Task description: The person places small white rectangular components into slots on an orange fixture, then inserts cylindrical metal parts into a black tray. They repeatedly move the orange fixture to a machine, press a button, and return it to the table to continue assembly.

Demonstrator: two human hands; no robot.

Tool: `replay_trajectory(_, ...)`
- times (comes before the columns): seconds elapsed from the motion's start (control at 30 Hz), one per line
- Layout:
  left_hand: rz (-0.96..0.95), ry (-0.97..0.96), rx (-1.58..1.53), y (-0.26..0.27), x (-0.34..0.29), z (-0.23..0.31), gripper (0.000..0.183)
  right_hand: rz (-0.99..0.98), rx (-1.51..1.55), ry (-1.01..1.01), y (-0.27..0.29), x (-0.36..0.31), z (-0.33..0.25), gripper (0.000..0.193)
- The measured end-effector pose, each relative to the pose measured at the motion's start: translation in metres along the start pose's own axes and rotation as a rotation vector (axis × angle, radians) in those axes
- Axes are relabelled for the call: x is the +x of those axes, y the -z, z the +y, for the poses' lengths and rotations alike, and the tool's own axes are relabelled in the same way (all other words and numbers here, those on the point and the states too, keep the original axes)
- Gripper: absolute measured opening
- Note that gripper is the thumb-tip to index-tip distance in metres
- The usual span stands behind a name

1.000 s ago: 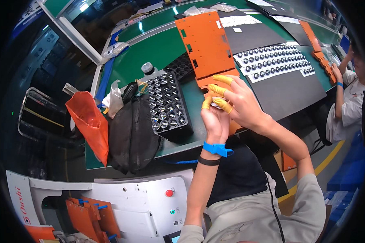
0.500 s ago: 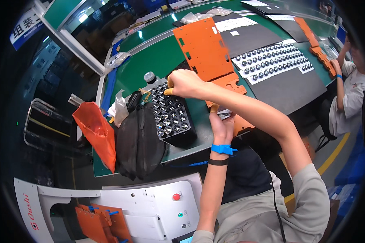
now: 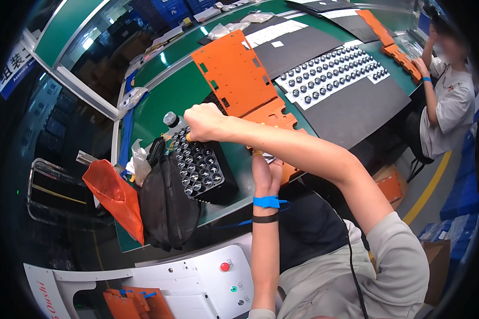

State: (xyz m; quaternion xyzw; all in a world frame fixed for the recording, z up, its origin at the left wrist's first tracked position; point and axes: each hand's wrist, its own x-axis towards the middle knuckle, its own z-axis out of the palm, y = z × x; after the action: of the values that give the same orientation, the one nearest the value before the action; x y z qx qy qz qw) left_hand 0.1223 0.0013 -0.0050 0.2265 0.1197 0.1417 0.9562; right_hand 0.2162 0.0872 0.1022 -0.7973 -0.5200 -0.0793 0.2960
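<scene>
My right arm reaches across to the left, and my right hand (image 3: 205, 122) is closed above the far end of a black tray (image 3: 226, 186) filled with rows of round, shiny, lens-like parts (image 3: 196, 165). Its yellow-covered fingertips point down at that end; whatever they pinch is hidden. My left hand (image 3: 266, 174), palm up with a blue wrist strap (image 3: 266, 202), is beside the orange plate (image 3: 237, 74) assembly. A small whitish, shiny thing (image 3: 269, 158) shows at its fingers, too covered by my right forearm to name.
A black bag (image 3: 170, 202) and an orange pouch (image 3: 112, 191) sit left of the tray, with a clear bottle (image 3: 171, 119) behind it. White strips of black round parts (image 3: 330, 77) lie on a dark mat (image 3: 367, 114). Another person (image 3: 447, 95) sits at the right.
The whole view has shifted, so the table and things on it appear farther left. My right hand stays closed over the tray's far end. My left hand stays by the orange plate.
</scene>
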Motion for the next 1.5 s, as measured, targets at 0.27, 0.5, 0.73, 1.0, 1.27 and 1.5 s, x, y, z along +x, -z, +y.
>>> replay_trajectory(0.27, 0.038, 0.009, 0.036, 0.006, -0.008, 0.013, 0.038, 0.206, 0.203, 0.052, 0.063, -0.070, -0.014, 0.032)
replay_trajectory(0.5, -0.104, -0.071, 0.294, -0.014, -0.034, 0.015, 0.043, 0.215, 0.582, -0.156, 0.122, -0.173, 0.024, 0.026)
replay_trajectory(0.73, -0.185, -0.128, 0.284, -0.029, -0.054, 0.011, 0.046, 0.062, 0.823, -0.310, 0.124, -0.216, 0.034, 0.023)
replay_trajectory(1.0, -0.225, -0.238, 0.430, -0.027, -0.065, 0.009, 0.054, 0.033, 0.786, -0.269, 0.125, -0.220, 0.032, 0.026)
replay_trajectory(1.27, -0.265, -0.254, 0.550, -0.035, -0.067, 0.013, 0.070, 0.071, 0.616, -0.264, 0.128, -0.221, 0.025, 0.024)
replay_trajectory(1.5, -0.294, -0.214, 0.571, -0.026, -0.066, 0.015, 0.062, 0.059, 0.362, -0.146, 0.128, -0.220, 0.030, 0.022)
